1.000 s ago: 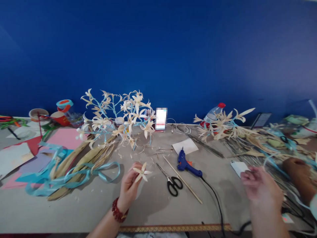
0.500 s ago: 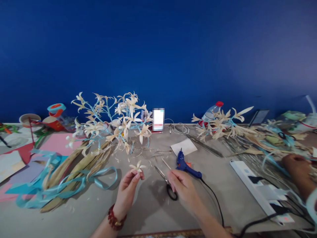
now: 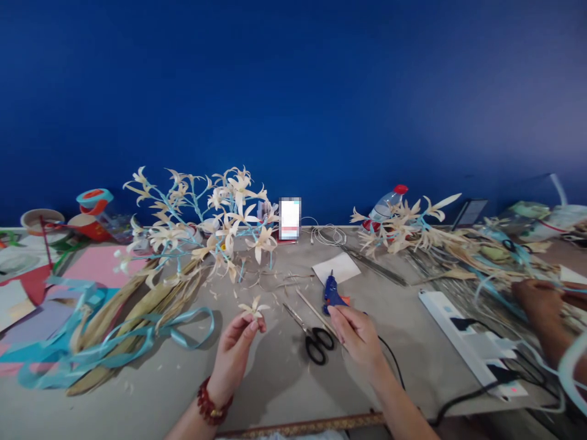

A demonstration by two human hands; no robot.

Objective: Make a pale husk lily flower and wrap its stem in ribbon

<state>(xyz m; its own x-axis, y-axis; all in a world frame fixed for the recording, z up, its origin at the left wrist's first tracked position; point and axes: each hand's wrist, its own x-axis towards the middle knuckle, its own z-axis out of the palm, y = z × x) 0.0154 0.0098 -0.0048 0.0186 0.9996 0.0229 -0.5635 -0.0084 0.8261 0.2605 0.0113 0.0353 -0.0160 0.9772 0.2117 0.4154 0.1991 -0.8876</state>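
Observation:
My left hand point(image 3: 237, 342), a red bead bracelet at its wrist, pinches a small cream artificial flower point(image 3: 254, 309) by its underside, petals up. My right hand point(image 3: 355, 333) has its fingers curled together over the handle of a blue glue gun point(image 3: 331, 294). Whether the fingers grip the handle is hidden. The gun lies with its nozzle on a white sheet point(image 3: 346, 267). Between my hands, black-handled scissors point(image 3: 316, 346) lie on the table beside a thin pale stick point(image 3: 309, 304). Behind my left hand stands a bunch of cream flowers point(image 3: 238, 214) on light-blue stems.
Light-blue ribbon point(image 3: 195, 333) and dried leaf strips point(image 3: 119, 305) lie at left. A white power strip point(image 3: 472, 348) with black cables is at right. Beyond it, another person's hand point(image 3: 536, 305) is among thin stems. A lit phone point(image 3: 289, 220) stands near the wall.
My right hand has moved right from above the scissors to the glue gun's handle, so both scissor loops now show. My left hand keeps the flower in place. The view has shifted slightly.

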